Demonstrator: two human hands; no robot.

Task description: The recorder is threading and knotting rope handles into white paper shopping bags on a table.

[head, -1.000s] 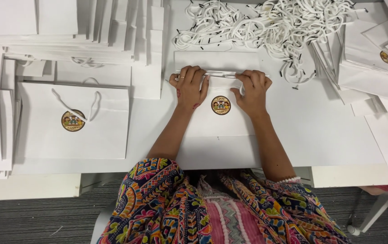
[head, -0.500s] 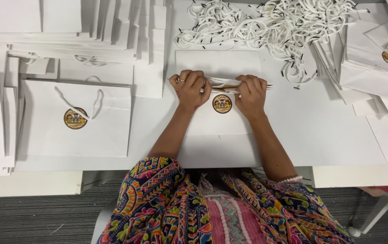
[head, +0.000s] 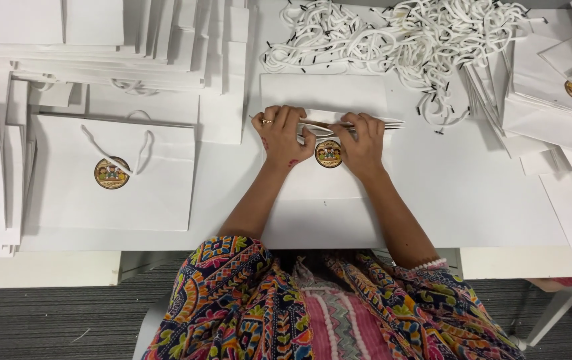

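The white counter (head: 473, 193) carried a flat white paper bag (head: 323, 200) at the middle of its near edge. Left hand (head: 283, 137) and right hand (head: 363, 143) each pinched the bag's folded top edge, grip clamped; pressing evenly outward would have kept that crease straight above the round sticker (head: 328, 153).

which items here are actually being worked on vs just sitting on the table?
In hand:
- left hand and right hand, both pressing the folded top edge of the white paper bag
- round sticker on that bag, between the hands

Lying about:
- finished bag with cord handle
- stacks of flat bags
- pile of white cords
- more bags at right
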